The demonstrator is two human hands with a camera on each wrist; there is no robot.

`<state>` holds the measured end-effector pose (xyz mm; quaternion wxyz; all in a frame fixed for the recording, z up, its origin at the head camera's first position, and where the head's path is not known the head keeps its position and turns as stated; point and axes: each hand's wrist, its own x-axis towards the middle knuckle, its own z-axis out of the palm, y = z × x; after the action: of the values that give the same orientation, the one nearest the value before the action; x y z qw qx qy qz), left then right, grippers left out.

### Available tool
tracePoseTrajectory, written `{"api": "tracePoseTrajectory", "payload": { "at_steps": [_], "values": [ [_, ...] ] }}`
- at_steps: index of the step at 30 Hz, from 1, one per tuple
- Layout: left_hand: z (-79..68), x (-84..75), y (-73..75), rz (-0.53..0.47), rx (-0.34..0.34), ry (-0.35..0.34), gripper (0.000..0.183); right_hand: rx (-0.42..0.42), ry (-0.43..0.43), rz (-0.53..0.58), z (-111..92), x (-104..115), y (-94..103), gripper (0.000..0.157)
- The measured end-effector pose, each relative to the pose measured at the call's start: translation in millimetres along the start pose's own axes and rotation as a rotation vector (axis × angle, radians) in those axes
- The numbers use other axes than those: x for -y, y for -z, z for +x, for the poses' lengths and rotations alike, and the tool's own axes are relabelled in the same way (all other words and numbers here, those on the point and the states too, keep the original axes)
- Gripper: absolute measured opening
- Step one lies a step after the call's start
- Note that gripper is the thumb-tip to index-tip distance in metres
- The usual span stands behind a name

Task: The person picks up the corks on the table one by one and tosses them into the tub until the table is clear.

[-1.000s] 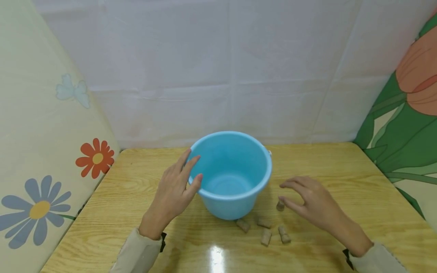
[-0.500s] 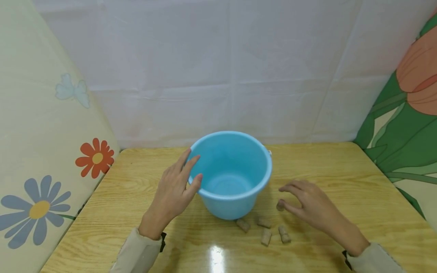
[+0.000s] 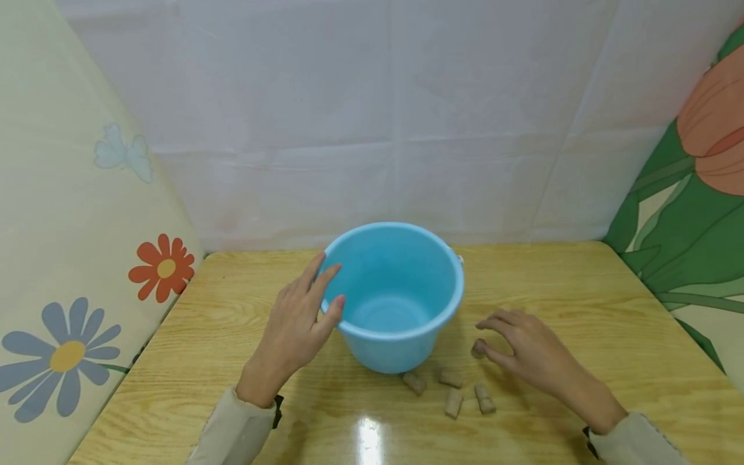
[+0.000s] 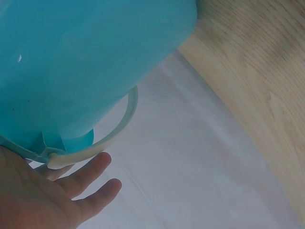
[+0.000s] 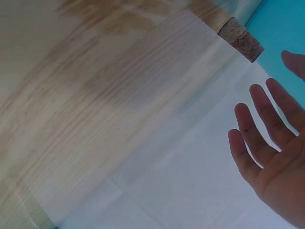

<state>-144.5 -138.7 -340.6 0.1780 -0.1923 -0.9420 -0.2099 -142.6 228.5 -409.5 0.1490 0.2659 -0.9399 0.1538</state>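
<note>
A light blue bucket stands on the wooden table. My left hand rests at its left rim, the thumb and a finger reaching over the edge. In the left wrist view, other fingers lie loosely outside, beside the white handle. My right hand hovers to the bucket's right with thumb and fingers apart. Just by its thumb tip a cork stands on end; the right wrist view shows that cork apart from the relaxed fingers.
Several more corks lie in front of the bucket, among them one cork near the front and one cork close to the bucket's base. A white sheet hangs behind the table, with flowered panels on both sides.
My right hand has lowered slightly toward the standing cork, its thumb now overlapping the cork's side. The left hand, bucket and other corks stay put.
</note>
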Motion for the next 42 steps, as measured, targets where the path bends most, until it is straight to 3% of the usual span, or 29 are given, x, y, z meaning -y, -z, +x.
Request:
{"api": "tracePoseTrajectory", "payload": {
  "at_steps": [42],
  "values": [
    [0.0, 0.3, -0.9, -0.001, -0.007, 0.001, 0.052, 0.109, 0.0, 0.019, 0.6, -7.4, -9.3, 0.023]
  ]
}}
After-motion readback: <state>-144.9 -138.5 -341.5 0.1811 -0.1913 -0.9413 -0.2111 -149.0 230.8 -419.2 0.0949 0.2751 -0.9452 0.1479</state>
